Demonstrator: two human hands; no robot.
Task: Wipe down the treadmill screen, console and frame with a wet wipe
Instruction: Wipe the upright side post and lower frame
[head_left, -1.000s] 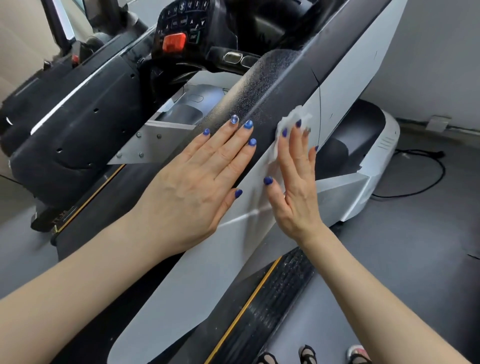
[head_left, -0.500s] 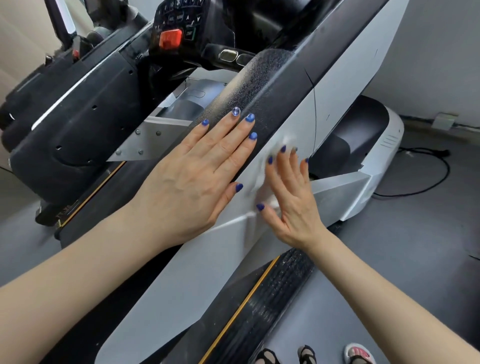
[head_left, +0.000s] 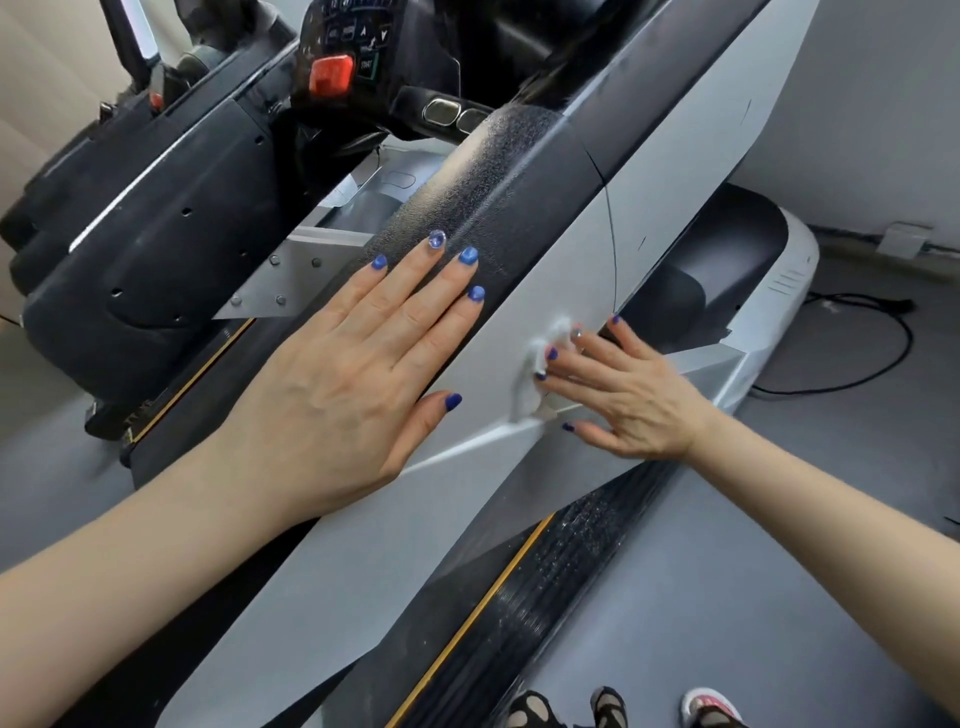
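The treadmill's slanted frame upright (head_left: 675, 171) runs from lower left to upper right, grey on its side and black textured on top. My left hand (head_left: 358, 384) lies flat with straight fingers on the black top and grey side. My right hand (head_left: 618, 395) presses a white wet wipe (head_left: 545, 348) against the grey side panel with straight fingers; most of the wipe bunches at the fingertips. The console (head_left: 363, 47) with buttons and a red stop button (head_left: 331, 73) is at the top centre.
A black side rail with a yellow stripe (head_left: 519, 597) runs beneath the upright. The white motor cover (head_left: 779, 280) lies behind the right hand. A black cable (head_left: 893, 353) trails on the grey floor at right. Feet in sandals (head_left: 613, 709) show at the bottom edge.
My right hand slid the wipe down the grey panel and turned so its fingers point left. The wipe has bunched up. My left hand stayed flat in place.
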